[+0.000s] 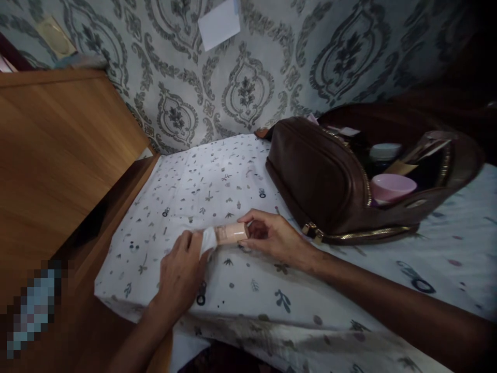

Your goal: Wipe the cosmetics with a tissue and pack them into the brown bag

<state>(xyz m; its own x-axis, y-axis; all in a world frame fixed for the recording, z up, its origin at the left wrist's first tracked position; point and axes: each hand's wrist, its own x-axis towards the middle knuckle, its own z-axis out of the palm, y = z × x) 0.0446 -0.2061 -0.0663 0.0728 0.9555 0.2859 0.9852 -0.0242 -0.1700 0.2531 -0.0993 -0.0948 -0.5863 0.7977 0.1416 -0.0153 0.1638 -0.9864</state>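
Between my two hands lies a small beige cosmetic bottle (227, 234), like a foundation bottle, held sideways above the printed sheet. My right hand (274, 237) pinches its right end between thumb and fingertips. My left hand (184, 267) is closed around a white tissue or wipe (208, 242), which wraps the bottle's left end. That left end is hidden by the tissue and the fingers. To the right of my right hand stands a brown leather bag (314, 176), unzipped, with a pink cup-like item (394, 187) and a white-lidded jar (385, 151) inside.
A white sheet with small prints (209, 186) covers the surface under my hands. At the left rises a wooden panel (66, 140). Patterned wallpaper (248, 88) closes off the back, with a white switch plate or card (219, 25) on it.
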